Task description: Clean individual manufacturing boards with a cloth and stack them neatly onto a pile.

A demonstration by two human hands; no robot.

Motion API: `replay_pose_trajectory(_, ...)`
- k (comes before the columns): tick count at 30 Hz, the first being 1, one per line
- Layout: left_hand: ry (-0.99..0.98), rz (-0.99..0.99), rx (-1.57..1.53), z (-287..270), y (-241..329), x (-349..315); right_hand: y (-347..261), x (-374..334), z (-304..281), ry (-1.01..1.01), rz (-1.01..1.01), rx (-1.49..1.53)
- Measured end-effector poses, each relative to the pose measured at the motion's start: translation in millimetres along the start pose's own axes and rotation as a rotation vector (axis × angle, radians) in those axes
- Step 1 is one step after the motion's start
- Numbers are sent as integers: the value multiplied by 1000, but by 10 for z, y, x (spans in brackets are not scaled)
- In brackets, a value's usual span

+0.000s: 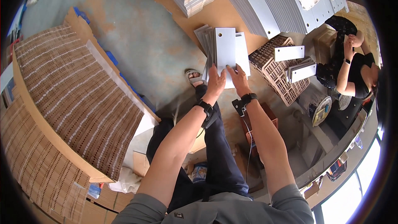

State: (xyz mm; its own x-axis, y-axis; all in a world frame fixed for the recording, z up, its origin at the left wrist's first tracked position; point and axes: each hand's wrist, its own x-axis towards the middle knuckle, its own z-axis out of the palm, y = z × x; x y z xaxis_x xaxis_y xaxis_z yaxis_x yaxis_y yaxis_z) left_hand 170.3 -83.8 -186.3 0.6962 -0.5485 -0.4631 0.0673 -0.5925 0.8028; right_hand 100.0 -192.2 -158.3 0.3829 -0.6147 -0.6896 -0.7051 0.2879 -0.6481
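Note:
A pale grey rectangular panel with one round hole near its far end lies in front of me, on top of several similar ones. My left hand grips the near left edge of this panel, thumb on top. On the near right edge, my right hand holds it in the same way; the fingers underneath are hidden. More panels fan out on the left, and others stick out on the right. How many panels are between my hands, I cannot tell.
Tall panel stacks stand on cardboard ahead. A brown plastic crate with panels on it is at the right, near a seated person. At left stands a large carton packed with slotted brown pieces.

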Motion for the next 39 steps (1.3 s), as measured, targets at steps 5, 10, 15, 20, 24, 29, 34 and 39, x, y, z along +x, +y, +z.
replay_pose_trajectory(5,20,-4,-148,193,12,-96,-123,-118,-210,42,70,75)
replay_pose_trajectory(10,-116,-257,-315,34,-48,-149,182,-33,4,76,93,-25)
replay_pose_trajectory(15,-100,-292,-527,-33,246,-178,195,-274,72,201,-57,-151)
replay_pose_trajectory(20,-22,51,-365,-285,26,-210,-242,-351,13,-20,-29,176)
replay_pose_trajectory(24,-166,-1,-478,-1134,1183,-442,-1185,-973,-392,-373,97,739)
replay_pose_trajectory(29,123,220,-194,-2369,1912,-1187,-1554,-1542,95,-695,91,921)
replay_pose_trajectory(34,337,325,112,-3273,2115,-1943,-2119,-2175,716,-964,44,980)
replay_pose_trajectory(39,482,400,88,-3941,1999,-2567,-2675,-2639,1020,-1138,-101,675)
